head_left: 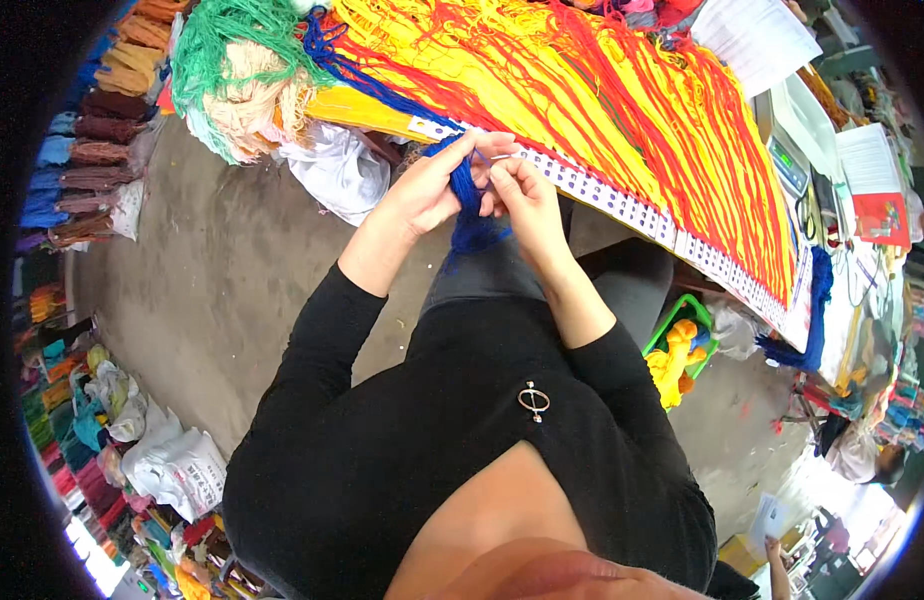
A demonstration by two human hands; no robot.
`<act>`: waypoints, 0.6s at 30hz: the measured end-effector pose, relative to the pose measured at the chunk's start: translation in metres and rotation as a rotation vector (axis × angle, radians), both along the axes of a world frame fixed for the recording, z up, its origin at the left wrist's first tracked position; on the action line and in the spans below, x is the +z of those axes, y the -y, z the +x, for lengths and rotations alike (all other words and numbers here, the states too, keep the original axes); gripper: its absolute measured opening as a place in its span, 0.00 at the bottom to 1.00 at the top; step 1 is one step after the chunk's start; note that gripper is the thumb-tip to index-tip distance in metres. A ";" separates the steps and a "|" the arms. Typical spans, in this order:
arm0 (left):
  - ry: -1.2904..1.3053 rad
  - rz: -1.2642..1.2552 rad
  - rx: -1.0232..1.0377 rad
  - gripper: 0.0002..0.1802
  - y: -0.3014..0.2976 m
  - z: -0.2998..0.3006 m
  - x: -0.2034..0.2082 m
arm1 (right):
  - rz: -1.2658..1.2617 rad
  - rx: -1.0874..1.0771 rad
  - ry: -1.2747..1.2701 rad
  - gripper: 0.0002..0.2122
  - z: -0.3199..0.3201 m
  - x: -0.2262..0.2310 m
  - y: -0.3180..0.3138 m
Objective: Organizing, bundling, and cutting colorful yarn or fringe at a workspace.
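A bundle of dark blue yarn (468,205) hangs down over my left hand (432,190), held between its thumb and fingers at the near edge of the table. Close beside it, my right hand (527,200) is closed in a pinch; what sits between its fingertips is too small to make out. Just beyond both hands runs a white card strip (622,207) with rows of dark-rimmed holes. Yellow and red yarn (602,90) spreads in long strands from the strip across the table. Some blue strands (382,85) lie at the strip's left end.
Green and cream yarn (247,85) is heaped at the table's left end, above a white bag (337,175). To the right are a scale (787,165), papers (757,40) and more blue yarn (814,310). A green basket (694,312) stands low beside my leg. Yarn-filled shelves (97,160) line the left.
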State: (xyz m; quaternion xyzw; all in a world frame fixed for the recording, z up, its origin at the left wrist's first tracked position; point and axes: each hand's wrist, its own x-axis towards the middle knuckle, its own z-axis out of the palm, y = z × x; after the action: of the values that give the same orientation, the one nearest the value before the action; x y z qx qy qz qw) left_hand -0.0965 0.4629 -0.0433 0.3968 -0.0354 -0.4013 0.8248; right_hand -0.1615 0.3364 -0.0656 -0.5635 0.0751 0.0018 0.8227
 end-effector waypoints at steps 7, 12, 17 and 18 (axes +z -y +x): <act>0.056 0.043 -0.076 0.23 0.003 -0.004 -0.005 | -0.068 0.005 -0.050 0.07 -0.003 0.003 -0.002; 0.081 0.062 -0.057 0.22 0.007 -0.004 -0.009 | -0.006 -0.038 -0.061 0.06 -0.004 0.004 0.002; -0.059 -0.100 -0.063 0.23 0.005 0.002 -0.014 | 0.054 -0.069 0.005 0.06 -0.004 0.000 0.004; -0.060 -0.100 -0.063 0.23 0.006 0.003 -0.013 | 0.061 -0.079 0.021 0.06 -0.004 0.001 0.005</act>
State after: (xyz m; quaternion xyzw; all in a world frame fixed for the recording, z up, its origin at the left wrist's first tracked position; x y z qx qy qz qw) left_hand -0.0938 0.4569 -0.0564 0.3416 -0.0433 -0.4367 0.8311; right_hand -0.1658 0.3316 -0.0650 -0.5348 0.0886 -0.0342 0.8396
